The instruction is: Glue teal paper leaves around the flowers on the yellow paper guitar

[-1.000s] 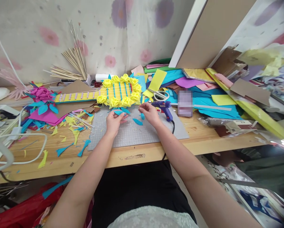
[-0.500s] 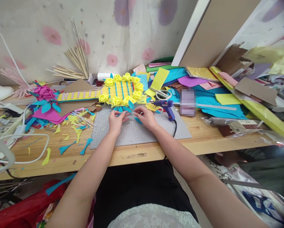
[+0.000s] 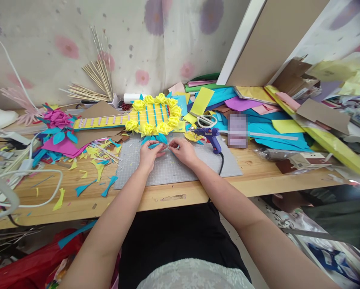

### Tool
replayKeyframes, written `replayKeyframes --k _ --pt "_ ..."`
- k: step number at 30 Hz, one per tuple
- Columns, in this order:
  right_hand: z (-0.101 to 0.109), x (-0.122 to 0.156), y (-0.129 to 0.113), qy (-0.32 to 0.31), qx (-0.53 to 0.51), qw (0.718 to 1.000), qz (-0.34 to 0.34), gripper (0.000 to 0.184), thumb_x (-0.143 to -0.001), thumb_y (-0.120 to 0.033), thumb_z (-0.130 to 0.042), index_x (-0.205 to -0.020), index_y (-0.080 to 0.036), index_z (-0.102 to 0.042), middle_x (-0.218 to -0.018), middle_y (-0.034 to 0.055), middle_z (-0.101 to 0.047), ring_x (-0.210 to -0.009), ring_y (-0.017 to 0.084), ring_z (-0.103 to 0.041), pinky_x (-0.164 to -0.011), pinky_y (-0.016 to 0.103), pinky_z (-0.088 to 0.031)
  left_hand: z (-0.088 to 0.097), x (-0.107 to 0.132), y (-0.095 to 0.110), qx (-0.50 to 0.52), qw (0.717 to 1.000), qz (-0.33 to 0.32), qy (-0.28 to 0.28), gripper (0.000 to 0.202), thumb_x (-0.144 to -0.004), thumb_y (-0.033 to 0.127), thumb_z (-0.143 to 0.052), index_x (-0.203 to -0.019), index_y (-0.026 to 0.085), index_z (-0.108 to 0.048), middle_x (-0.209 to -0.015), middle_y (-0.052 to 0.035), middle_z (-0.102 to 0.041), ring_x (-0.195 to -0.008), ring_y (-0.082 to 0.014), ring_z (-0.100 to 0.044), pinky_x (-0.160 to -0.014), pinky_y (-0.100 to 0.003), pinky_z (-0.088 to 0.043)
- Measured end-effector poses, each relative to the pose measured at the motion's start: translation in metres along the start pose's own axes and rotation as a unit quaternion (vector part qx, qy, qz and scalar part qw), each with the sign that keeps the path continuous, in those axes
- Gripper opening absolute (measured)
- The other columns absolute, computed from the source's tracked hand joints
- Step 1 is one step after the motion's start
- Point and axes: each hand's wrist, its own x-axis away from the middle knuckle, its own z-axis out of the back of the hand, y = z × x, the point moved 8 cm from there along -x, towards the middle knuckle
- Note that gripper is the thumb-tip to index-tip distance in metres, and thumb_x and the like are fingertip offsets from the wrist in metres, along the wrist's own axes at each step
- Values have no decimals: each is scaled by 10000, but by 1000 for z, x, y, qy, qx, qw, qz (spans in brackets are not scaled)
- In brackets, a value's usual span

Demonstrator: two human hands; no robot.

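Note:
My left hand [image 3: 151, 154] is closed in a pinch on small blue paper leaves [image 3: 154, 140] above the grey cutting mat [image 3: 173, 172]. Close beside it, my right hand [image 3: 183, 151] has thumb and fingertips pinched together at the lower end of a blue leaf [image 3: 162, 139]. The fingers partly cover where the leaves meet. Just behind both hands lies a paper guitar [image 3: 152, 114] with a yellow body, blue strips and yellow paper roses around its edge. A bunch of magenta paper flowers [image 3: 57, 117] with blue leaves sits at the end of its neck.
A blue glue gun [image 3: 211, 138] with a black cord rests right of my hands, near scissors [image 3: 206, 121]. Yellow and blue paper scraps [image 3: 100, 164] litter the left side. Coloured paper sheets [image 3: 258, 116] pile up at the right. White cables [image 3: 29, 172] loop at the far left.
My right hand has tilted slightly, and its fingertips have closed in beside the left hand. The blue leaf between the hands has shifted down and left, close against the other leaves.

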Motion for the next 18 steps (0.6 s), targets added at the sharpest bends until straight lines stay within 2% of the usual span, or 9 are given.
replayKeyframes --k 3,8,12,18 --pt "-1 1 -3 -12 6 1000 -2 56 -788 -207 -620 -841 -205 -634 -789 5 -687 -778 159 -581 -699 276 -398 0 -1 0 -6 1000 -3 4 257 -641 117 -725 -804 135 -528 -726 -45 -671 -723 -194 -695 -630 -313 -571" --pt "-1 1 -4 -26 9 999 -26 205 -789 -203 -626 -993 -205 -634 -780 0 -695 -785 165 -592 -715 284 -404 1 -3 -2 -9 1000 -4 17 252 -629 96 -718 -779 140 -520 -649 -16 -649 -656 -168 -683 -581 -265 -554" --pt "-1 0 -3 -26 25 999 -10 141 -804 -212 -611 -921 -213 -689 -821 22 -701 -820 174 -593 -746 292 -411 1 -3 -2 -17 1000 -7 13 294 -598 122 -741 -775 152 -508 -667 -12 -653 -677 -185 -688 -555 -266 -548" --pt "3 -2 -1 -13 37 999 1 128 -796 -190 -620 -886 -203 -710 -807 37 -695 -833 182 -585 -766 297 -414 -1 -2 -2 -61 998 12 -28 353 -559 219 -793 -805 157 -547 -765 -49 -683 -733 -199 -684 -569 -276 -536"
